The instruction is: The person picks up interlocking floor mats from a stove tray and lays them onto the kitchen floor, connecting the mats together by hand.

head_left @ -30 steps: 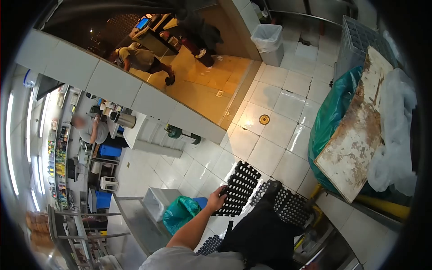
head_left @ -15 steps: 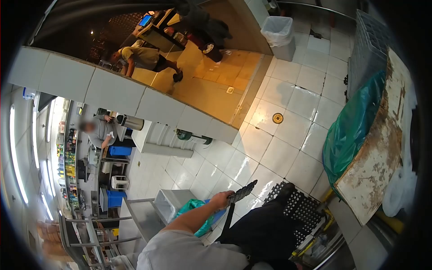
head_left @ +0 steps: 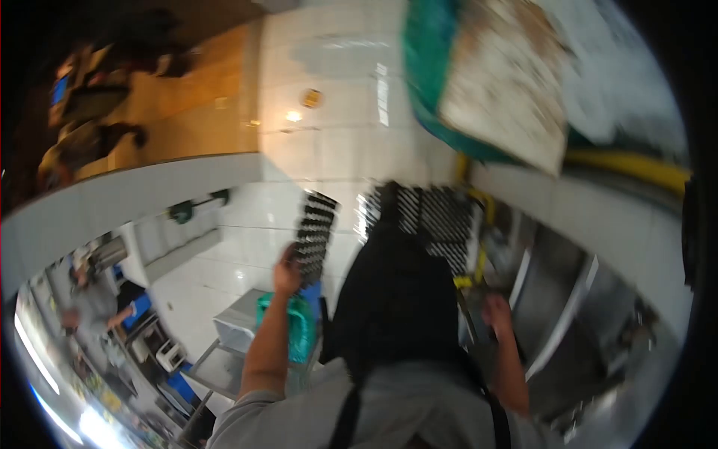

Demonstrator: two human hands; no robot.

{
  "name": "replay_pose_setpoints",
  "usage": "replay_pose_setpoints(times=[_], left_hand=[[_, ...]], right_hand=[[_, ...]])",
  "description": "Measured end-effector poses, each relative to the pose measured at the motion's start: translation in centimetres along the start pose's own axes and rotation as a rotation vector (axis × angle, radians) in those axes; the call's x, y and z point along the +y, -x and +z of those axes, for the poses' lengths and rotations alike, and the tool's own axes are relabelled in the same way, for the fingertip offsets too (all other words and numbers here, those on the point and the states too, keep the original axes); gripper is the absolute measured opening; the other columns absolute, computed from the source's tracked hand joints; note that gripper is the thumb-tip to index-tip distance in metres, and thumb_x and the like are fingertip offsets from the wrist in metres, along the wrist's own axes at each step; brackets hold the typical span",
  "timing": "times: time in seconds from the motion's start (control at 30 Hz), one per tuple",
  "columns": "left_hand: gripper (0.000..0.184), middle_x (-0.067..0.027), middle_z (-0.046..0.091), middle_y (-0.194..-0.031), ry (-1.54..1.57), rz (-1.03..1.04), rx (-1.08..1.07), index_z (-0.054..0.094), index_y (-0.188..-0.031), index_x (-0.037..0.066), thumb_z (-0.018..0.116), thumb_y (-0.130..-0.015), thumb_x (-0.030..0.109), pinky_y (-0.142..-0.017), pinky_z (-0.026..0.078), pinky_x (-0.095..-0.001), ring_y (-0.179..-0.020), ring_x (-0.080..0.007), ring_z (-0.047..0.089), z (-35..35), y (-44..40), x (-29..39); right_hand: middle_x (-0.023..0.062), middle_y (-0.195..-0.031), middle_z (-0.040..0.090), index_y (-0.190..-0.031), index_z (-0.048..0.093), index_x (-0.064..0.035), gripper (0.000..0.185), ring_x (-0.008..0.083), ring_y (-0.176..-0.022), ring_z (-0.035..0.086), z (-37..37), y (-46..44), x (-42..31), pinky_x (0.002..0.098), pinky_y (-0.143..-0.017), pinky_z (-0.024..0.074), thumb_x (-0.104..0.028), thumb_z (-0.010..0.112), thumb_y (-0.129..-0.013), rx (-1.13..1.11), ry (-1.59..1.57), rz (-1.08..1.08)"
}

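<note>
My left hand (head_left: 286,273) is closed on the edge of a black perforated floor mat piece (head_left: 315,236), which stands out above the white tiled floor. Another black mat with holes (head_left: 445,217) lies on the floor beyond my dark apron (head_left: 396,292). My right hand (head_left: 496,310) is on the right side, close to a yellow frame (head_left: 465,281) and steel surfaces. Motion smears its fingers, so whether it grips anything is unclear.
A green plastic bag (head_left: 299,329) sits beside a grey bin (head_left: 235,318) at lower left. A worn board (head_left: 508,82) leans over green plastic at upper right. A low tiled wall (head_left: 134,183) runs along the left. Other people are beyond it and at far left.
My view has swung right and down, blurring the picture. The held mat piece now shows its broad perforated face. My right hand has come into view.
</note>
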State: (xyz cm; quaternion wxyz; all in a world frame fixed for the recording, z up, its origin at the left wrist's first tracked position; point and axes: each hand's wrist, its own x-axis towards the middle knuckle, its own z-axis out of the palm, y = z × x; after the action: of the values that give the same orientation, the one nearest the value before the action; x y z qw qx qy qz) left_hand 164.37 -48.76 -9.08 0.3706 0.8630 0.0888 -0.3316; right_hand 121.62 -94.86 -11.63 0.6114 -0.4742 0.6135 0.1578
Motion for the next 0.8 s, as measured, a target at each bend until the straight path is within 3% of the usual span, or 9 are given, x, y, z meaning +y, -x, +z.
replay_pose_setpoints(times=[0.03, 0.07, 0.13, 0.2, 0.33, 0.4, 0.47, 0.63, 0.8], left_hand=[[0.043, -0.0188, 0.064, -0.115, -0.073, 0.216, 0.048, 0.05, -0.131, 0.002, 0.051, -0.088, 0.001, -0.083, 0.051, -0.0338, -0.099, -0.0239, 0.065, 0.1, 1.1, -0.1], [0.044, -0.017, 0.065, -0.114, -0.02, 0.341, 0.118, 0.051, -0.131, 0.003, 0.052, -0.087, -0.002, -0.082, 0.051, -0.0319, -0.097, -0.0215, 0.064, 0.8, 2.3, 0.6], [0.045, -0.0158, 0.063, -0.116, 0.0, 0.211, 0.169, 0.051, -0.131, 0.002, 0.052, -0.086, -0.006, -0.081, 0.051, -0.0294, -0.099, -0.0183, 0.062, 1.1, 4.6, 0.8], [0.044, -0.0158, 0.061, -0.118, 0.032, 0.277, 0.224, 0.05, -0.131, 0.0, 0.052, -0.087, -0.007, -0.08, 0.052, -0.0286, -0.1, -0.0178, 0.061, 1.7, 6.0, 1.1], [0.043, -0.0155, 0.058, -0.123, 0.077, 0.296, 0.208, 0.046, -0.132, -0.005, 0.052, -0.089, -0.006, -0.092, 0.047, -0.0299, -0.107, -0.0208, 0.059, 2.0, 9.5, 2.8], [0.041, -0.0127, 0.06, -0.115, 0.115, 0.347, 0.195, 0.046, -0.132, -0.004, 0.049, -0.091, -0.007, -0.073, 0.055, -0.0261, -0.091, -0.0144, 0.061, 1.8, 9.7, 2.1], [0.041, -0.0124, 0.06, -0.115, 0.057, 0.363, 0.161, 0.046, -0.132, -0.003, 0.049, -0.091, -0.007, -0.073, 0.055, -0.026, -0.09, -0.0144, 0.061, 2.1, 10.4, 2.4], [0.041, -0.0113, 0.061, -0.112, 0.06, 0.478, -0.01, 0.047, -0.132, -0.002, 0.049, -0.091, -0.007, -0.074, 0.055, -0.0258, -0.086, -0.0135, 0.062, 1.9, 10.9, -0.6], [0.04, -0.0089, 0.064, -0.108, 0.085, 0.54, -0.058, 0.051, -0.128, -0.002, 0.054, -0.089, -0.007, -0.081, 0.051, -0.0259, -0.098, -0.0132, 0.06, 2.4, 11.7, -9.4]], right_hand=[[0.0006, -0.075, 0.059, -0.097, 0.058, -0.0111, 0.018, 0.011, -0.059, 0.056, -0.5, -0.9, 1.3, 0.0258, -0.05, 0.0462, -0.029, 0.057, -0.095, 0.069, -0.107, -0.001], [0.002, -0.082, 0.062, -0.102, 0.058, -0.0097, 0.02, 0.0115, -0.063, 0.057, -0.3, 0.3, -1.0, 0.0276, -0.055, 0.0479, -0.029, 0.056, -0.095, 0.056, 0.063, 0.027], [0.0034, -0.086, 0.063, -0.105, 0.057, -0.008, 0.022, 0.0116, -0.067, 0.059, -0.7, -0.2, -0.8, 0.0275, -0.058, 0.0483, -0.028, 0.055, -0.095, 0.049, 0.07, -0.005], [0.0033, -0.084, 0.062, -0.104, 0.057, -0.0067, 0.02, 0.0112, -0.064, 0.058, -2.0, -1.0, 0.5, 0.0258, -0.056, 0.047, -0.024, 0.057, -0.094, 0.045, 0.043, -0.051], [0.004, -0.082, 0.062, -0.105, 0.058, -0.0031, 0.022, 0.0119, -0.066, 0.059, -5.3, 0.0, 6.5, 0.0259, -0.058, 0.0482, -0.02, 0.061, -0.091, 0.065, 0.02, -0.29], [0.0081, -0.086, 0.063, -0.11, 0.058, -0.0007, 0.026, 0.0184, -0.074, 0.061, -6.2, 4.8, 5.7, 0.0303, -0.069, 0.0507, -0.018, 0.061, -0.09, 0.188, 0.165, -0.304], [0.0144, -0.097, 0.063, -0.113, 0.057, 0.0002, 0.029, 0.0267, -0.089, 0.061, -6.5, 10.6, 5.0, 0.0364, -0.081, 0.049, -0.016, 0.06, -0.089, 0.497, 0.587, -0.575], [0.0174, -0.116, 0.06, -0.12, 0.057, -0.0007, 0.035, 0.0349, -0.109, 0.055, -6.4, 21.6, 8.8, 0.0429, -0.095, 0.0406, -0.016, 0.06, -0.088, 0.971, 0.834, -0.843], [0.018, -0.128, 0.054, -0.126, 0.053, -0.0022, 0.044, 0.0367, -0.119, 0.048, -2.7, 22.6, 18.8, 0.0442, -0.102, 0.0343, -0.018, 0.062, -0.087, 0.809, 0.767, -0.883]])
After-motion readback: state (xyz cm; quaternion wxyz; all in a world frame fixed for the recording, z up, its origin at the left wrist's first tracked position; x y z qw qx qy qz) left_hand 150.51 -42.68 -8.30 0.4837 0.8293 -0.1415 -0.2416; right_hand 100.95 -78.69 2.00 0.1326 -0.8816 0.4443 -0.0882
